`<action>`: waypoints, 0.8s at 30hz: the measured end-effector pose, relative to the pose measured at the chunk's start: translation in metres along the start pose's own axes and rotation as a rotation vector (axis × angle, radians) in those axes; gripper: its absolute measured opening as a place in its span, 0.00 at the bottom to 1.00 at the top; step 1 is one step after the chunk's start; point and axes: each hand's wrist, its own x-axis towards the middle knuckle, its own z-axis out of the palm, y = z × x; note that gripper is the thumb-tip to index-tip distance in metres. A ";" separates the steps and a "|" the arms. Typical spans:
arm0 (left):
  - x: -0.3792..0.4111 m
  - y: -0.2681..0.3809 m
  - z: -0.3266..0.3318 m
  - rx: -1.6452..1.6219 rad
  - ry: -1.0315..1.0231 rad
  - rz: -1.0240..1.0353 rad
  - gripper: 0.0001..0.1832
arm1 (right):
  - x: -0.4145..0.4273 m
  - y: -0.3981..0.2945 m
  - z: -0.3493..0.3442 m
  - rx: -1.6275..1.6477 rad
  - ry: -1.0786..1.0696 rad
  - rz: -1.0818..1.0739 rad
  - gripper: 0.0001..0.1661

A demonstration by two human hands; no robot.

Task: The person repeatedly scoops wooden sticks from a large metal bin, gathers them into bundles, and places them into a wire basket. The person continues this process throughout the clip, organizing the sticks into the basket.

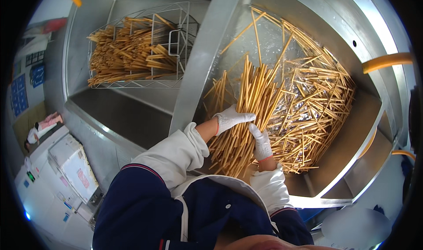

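Note:
A thick bundle of thin tan sticks, which look like wooden chopsticks, is gripped between both of my hands above the right sink basin. My left hand, in a white knit glove with a red cuff, clasps the bundle from the left, thumb across the front. On the right side, my right hand, gloved the same way, presses its thumb against the sticks. The fingers behind the bundle are hidden. Many loose sticks lie crisscrossed in the water to the right of my hands.
A metal divider separates the basins. In the left basin, a wire basket holds a heap of similar sticks. An orange hose reaches over the right rim. A white chest-like appliance stands at the left. Another person is far left.

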 end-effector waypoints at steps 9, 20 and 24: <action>0.117 0.155 0.023 0.139 0.275 0.175 0.37 | 0.085 -0.183 0.044 -0.281 -0.056 -0.465 0.69; -0.017 -0.018 0.008 0.025 -0.044 -0.228 0.34 | -0.019 -0.016 -0.006 -0.107 -0.067 0.133 0.59; -0.013 -0.003 0.015 -0.038 0.032 -0.134 0.28 | -0.004 -0.007 -0.021 -0.229 0.065 0.059 0.62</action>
